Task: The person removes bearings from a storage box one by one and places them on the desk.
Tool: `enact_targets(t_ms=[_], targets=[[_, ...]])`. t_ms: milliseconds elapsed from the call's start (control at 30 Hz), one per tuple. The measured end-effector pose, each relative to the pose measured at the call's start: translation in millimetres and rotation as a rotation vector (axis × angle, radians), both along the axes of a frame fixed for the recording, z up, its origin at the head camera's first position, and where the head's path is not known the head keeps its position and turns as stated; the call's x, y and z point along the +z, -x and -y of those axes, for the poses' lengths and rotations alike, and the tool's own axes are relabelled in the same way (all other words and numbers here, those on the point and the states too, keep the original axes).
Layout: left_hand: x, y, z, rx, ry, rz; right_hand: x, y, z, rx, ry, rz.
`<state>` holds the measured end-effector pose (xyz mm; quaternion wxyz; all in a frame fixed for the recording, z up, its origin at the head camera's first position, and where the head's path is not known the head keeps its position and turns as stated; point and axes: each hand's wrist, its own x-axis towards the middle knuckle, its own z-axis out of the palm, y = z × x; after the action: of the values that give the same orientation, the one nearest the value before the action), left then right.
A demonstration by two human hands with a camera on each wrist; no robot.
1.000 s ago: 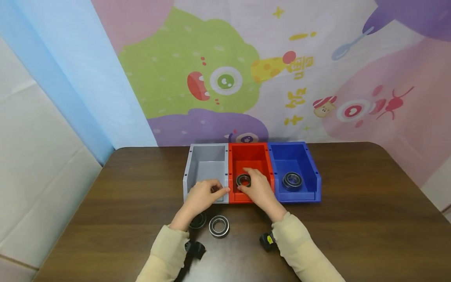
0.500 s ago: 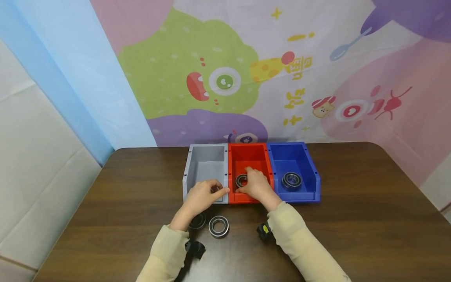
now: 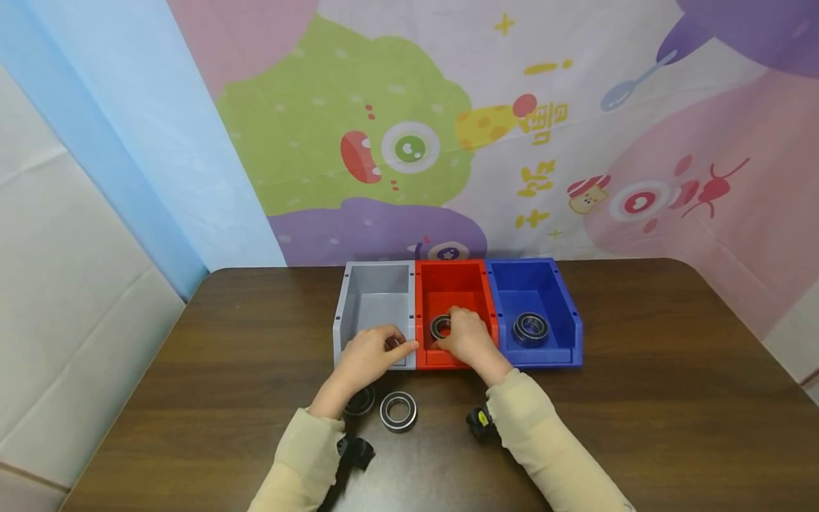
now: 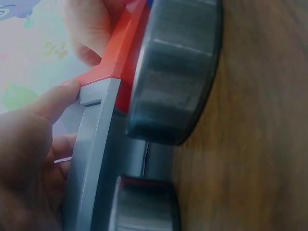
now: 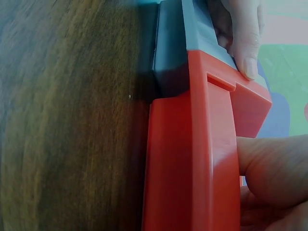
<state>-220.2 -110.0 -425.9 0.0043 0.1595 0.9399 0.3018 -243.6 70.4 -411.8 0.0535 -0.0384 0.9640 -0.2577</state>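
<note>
In the head view my right hand (image 3: 470,338) reaches into the red bin (image 3: 453,360). Its thumb and fingers grip a ball bearing (image 3: 438,327) lying there, covering the bearing's right part. My left hand (image 3: 367,355) is over the front of the grey bin (image 3: 374,277). The left thumb (image 4: 60,98) touches the rim where the grey and red bins meet, and the other fingers reach inside. A small dark patch shows between thumb and fingers; I cannot tell whether they hold it. Another bearing (image 3: 530,328) sits in the blue bin (image 3: 537,358).
Two more bearings lie on the brown table (image 3: 640,427) before the bins: one ring (image 3: 398,411) in full view, another (image 3: 361,402) partly behind the left wrist. A printed curtain (image 3: 409,85) hangs directly behind the bins. Black wrist cameras (image 3: 355,453) hang under both sleeves.
My right forearm has shifted slightly left and the right fingers sit further over the bearing. The left hand stays in place.
</note>
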Motion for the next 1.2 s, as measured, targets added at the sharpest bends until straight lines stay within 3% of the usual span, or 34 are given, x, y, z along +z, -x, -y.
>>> enact_targets(t_ms=[300, 1200], targets=[[0.6, -0.2, 0.9, -0.014, -0.002, -0.012, -1.2, 0.2, 1.0, -0.029, 0.017, 0.020], [2.5, -2.7, -1.7, -0.013, 0.002, -0.028, -8.4, -6.1, -3.7, -0.050, 0.092, -0.134]])
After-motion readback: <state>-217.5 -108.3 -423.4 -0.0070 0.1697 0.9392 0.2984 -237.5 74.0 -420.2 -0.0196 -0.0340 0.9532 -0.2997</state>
